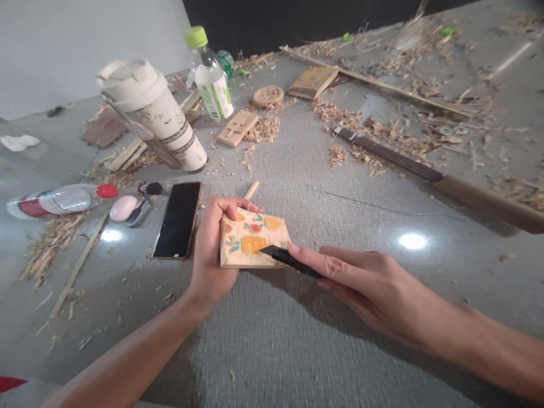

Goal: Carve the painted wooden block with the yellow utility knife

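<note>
A small wooden block (236,258) with a painted face of yellow, red and teal shapes is held over the table. My left hand (215,243) is closed around its left side, with fingers at the far edge and behind. In my right hand (361,277) is a black craft knife (297,263), my index finger stretched along its top. The dark blade touches or hovers just over the painted face near its lower right; I cannot tell which. A thin wooden stick (251,190) lies just beyond the block, partly hidden by my left hand.
A phone (178,221), a cup (157,113), a fallen bottle (63,199) and an upright bottle (212,79) stand or lie left. Carved wood pieces (238,127) and another painted block (313,82) lie farther back. A long saw-like tool (395,156) rests right among wood shavings (374,161).
</note>
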A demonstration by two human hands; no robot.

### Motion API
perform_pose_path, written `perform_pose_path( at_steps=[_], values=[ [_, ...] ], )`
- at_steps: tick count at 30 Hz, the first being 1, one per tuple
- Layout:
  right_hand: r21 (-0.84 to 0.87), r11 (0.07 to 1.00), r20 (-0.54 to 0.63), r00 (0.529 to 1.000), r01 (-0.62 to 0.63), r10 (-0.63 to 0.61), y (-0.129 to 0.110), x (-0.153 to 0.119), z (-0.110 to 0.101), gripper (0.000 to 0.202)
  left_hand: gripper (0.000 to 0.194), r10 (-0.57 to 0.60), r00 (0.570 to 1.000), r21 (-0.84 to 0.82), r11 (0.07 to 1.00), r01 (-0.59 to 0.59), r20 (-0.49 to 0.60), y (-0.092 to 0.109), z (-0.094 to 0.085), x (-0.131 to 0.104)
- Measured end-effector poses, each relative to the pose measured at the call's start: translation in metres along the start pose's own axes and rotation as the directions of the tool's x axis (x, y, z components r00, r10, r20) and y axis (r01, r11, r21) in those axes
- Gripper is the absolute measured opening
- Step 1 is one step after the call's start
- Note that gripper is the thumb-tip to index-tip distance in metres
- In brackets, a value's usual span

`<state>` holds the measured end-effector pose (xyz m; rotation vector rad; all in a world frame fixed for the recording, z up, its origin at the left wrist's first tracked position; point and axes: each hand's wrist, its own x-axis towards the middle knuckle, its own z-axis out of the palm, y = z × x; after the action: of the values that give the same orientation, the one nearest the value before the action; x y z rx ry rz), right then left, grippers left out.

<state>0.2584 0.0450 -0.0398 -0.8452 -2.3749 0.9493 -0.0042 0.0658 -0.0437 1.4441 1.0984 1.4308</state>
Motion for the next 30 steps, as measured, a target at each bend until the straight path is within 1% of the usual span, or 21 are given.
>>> perform_pose_path(
  at_steps=[4, 8, 10, 13, 16, 22, 30],
  values=[
    [0.001, 1.000, -0.001, 1.000, 0.021, -0.021, -0.0007, 0.0004, 0.0027, 0.060, 0.019, -0.018, 0.999, -0.022, 1.000, 0.017, -0.036, 0.0026, 0.0019, -0.0011],
    [0.012, 0.999, 0.011, 0.999, 0.035, -0.035, -0.0005, 0.0012, 0.0047, 0.064, 0.012, -0.030, 0.999, -0.099, 0.995, 0.028, -0.012, -0.0002, 0.0018, -0.0026],
    [0.024, 0.999, 0.017, 0.999, 0.038, -0.039, -0.0005, 0.0012, 0.0054, 0.065, 0.015, -0.028, 1.000, -0.068, 0.997, 0.029, 0.004, -0.0011, 0.0010, -0.0026],
    [0.013, 0.999, 0.020, 0.999, 0.044, -0.045, -0.0007, 0.0010, 0.0060, 0.065, 0.007, -0.013, 1.000, 0.026, 1.000, 0.013, 0.014, 0.0001, -0.0006, -0.0019],
    [-0.013, 0.999, 0.017, 0.999, 0.047, -0.046, -0.0014, 0.0017, 0.0060, 0.065, 0.010, -0.004, 1.000, 0.065, 0.998, 0.003, 0.006, 0.0023, -0.0009, -0.0009],
    [-0.081, 0.993, -0.003, 0.997, 0.082, -0.083, -0.0020, 0.0029, 0.0067, 0.067, 0.007, 0.001, 1.000, -0.008, 1.000, -0.001, -0.011, 0.0033, 0.0022, 0.0006],
    [-0.070, 0.996, 0.010, 0.998, 0.063, -0.062, -0.0030, 0.0026, 0.0073, 0.067, 0.006, -0.016, 1.000, -0.054, 0.998, 0.015, -0.004, 0.0028, 0.0025, -0.0011]
  ],
)
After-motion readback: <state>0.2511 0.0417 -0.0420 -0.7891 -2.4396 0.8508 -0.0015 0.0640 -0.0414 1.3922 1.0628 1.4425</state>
